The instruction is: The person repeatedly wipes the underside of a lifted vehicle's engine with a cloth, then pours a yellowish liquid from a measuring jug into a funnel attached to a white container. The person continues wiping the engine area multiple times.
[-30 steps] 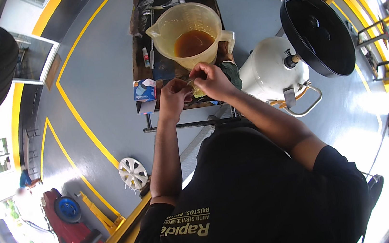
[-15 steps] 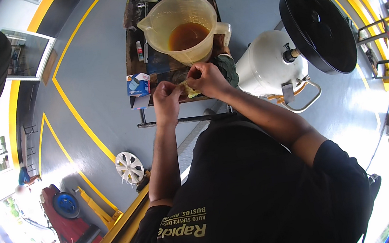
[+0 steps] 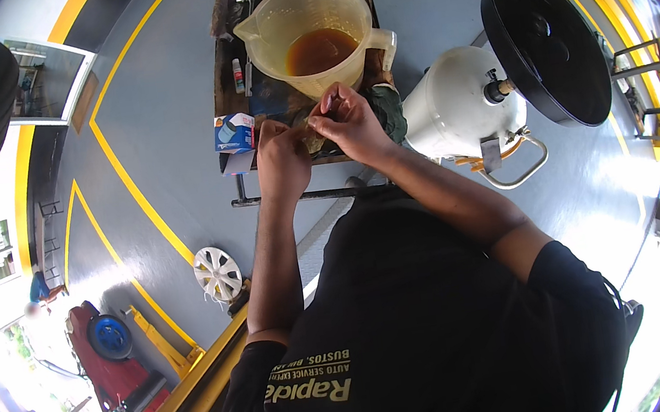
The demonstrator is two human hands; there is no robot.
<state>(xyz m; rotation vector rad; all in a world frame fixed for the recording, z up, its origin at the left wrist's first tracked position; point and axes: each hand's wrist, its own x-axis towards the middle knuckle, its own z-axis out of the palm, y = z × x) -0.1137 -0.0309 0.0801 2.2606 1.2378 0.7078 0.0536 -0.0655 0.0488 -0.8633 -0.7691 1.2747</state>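
Note:
My left hand [image 3: 283, 161] and my right hand [image 3: 351, 123] meet over the near end of a dark worktop [image 3: 228, 99]. Between their pinched fingertips is a small, crumpled, yellowish piece of thin material [image 3: 307, 129]; its exact kind is hard to make out. Just beyond my hands stands a large translucent measuring jug [image 3: 267, 39] holding amber-brown liquid [image 3: 321, 51]. Its handle [image 3: 384, 44] points right. A blue and white box [image 3: 234, 133] sits left of my left hand. Dark green cloth [image 3: 387, 112] lies close to my right hand.
A white tank [image 3: 449, 105] with a wide black pan [image 3: 545, 48] stands right of the worktop. A small white tube [image 3: 238, 77] lies left of the jug. A metal bar [image 3: 284, 198] runs along the worktop's near end. One wheel cover [image 3: 217, 274] is on the floor at left.
My right hand has risen slightly and its fingers have lifted apart from the thumb side. My left hand has turned knuckles-up. Less of the yellowish piece shows between them.

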